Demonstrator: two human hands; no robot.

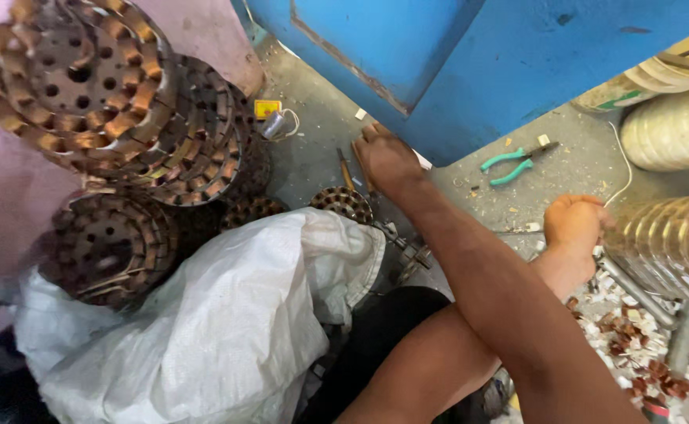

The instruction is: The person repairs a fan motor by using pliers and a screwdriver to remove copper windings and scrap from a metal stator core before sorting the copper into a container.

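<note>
Fingers of the right hand curl over thin rods on gritty concrete; left hand fisted near ribbed metal.

Both forearms are bare from the elbow down, with no sleeves, gloves, watch or rings showing. The left hand and right hand are uncovered, and the fingers look dusty and smudged from work. Dark, black clothing covers the lap, with a bare knee showing beside it at the lower edge.
</note>
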